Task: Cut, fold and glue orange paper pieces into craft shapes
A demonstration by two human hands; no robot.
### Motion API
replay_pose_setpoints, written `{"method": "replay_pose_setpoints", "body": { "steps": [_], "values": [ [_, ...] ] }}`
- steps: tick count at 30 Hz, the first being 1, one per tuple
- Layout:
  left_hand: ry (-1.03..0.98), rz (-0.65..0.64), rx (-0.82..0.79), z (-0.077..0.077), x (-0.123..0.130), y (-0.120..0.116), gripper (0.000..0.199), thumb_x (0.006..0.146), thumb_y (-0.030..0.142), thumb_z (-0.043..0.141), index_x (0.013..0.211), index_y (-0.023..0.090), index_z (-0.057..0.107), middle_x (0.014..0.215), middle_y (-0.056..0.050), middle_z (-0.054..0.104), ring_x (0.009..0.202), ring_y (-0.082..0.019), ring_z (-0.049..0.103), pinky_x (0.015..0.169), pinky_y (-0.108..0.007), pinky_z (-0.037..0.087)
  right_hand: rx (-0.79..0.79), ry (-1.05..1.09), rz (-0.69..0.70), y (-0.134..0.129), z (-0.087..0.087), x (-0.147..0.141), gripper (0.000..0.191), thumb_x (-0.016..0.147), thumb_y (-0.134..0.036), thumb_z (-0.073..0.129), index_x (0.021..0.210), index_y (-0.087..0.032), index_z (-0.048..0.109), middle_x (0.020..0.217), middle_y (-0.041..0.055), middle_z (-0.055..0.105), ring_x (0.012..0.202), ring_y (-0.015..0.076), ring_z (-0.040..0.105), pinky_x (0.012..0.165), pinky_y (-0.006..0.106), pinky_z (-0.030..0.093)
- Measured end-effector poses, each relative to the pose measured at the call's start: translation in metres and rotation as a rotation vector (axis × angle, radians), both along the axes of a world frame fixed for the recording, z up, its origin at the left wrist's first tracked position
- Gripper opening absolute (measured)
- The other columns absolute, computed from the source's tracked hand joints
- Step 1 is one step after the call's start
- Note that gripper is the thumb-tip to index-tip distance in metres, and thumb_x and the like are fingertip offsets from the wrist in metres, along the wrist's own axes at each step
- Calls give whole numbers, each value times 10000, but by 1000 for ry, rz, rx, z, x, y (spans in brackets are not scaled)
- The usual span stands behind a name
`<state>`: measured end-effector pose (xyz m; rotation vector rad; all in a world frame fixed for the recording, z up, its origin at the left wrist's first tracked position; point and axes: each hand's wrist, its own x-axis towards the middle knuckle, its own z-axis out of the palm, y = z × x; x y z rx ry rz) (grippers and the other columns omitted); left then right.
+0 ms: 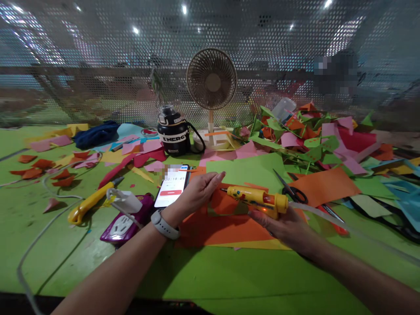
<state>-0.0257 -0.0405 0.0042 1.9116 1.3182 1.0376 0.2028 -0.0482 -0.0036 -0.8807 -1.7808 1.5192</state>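
A yellow hot glue gun (pixel 254 197) is gripped in my right hand (pixel 282 225), its nozzle pointing left and a small orange light glowing on its side. Close to the nozzle tip, my left hand (pixel 203 188) has its fingers closed at a small piece of orange paper (pixel 226 203); the grip itself is partly hidden. Beneath both hands lie a larger orange paper sheet (pixel 213 232) and a yellow sheet (pixel 243 245). A green sheet (pixel 246 170) lies just behind them. My left wrist wears a pale watch band (pixel 165 225).
Left of my hands are a phone (pixel 170 190), a purple power strip (pixel 123 223) and a yellow-handled tool (pixel 92 203). Black scissors (pixel 295 194) and a red cutter (pixel 336 221) lie right. Behind stand a black bottle (pixel 173 133), a fan (pixel 211 81) and a paper scrap heap (pixel 311 135).
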Motion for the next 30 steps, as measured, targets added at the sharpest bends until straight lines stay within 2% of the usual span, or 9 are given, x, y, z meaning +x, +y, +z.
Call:
{"method": "replay_pose_setpoints", "body": {
  "steps": [23,25,27,30],
  "values": [
    [16,5,-7,-2,-1,0,404,957,448,344,625,223,300,592,58,269,531,-113,284,508,-247,256,46,-61,6,0,2,-2,356,815,-461,639,1109,-263,671,1030,42,719,1002,214,647,929,380,531],
    [46,12,10,-2,-1,0,400,957,435,342,619,224,312,571,59,289,523,-114,301,508,-248,262,96,-82,11,-2,2,-1,304,828,-452,624,1060,-262,675,987,38,715,935,202,649,870,350,547],
    [92,21,20,-1,0,-1,394,958,423,336,618,223,342,545,56,332,516,-118,336,510,-248,279,195,-171,-13,-3,3,1,232,838,-442,616,953,-249,674,859,32,698,790,188,638,715,313,554],
    [154,35,22,1,0,-2,391,958,421,328,623,224,374,512,51,380,501,-124,373,509,-250,299,447,-394,-71,-6,4,4,207,853,-410,600,769,-221,603,672,10,597,570,148,524,513,277,442]
  ]
}}
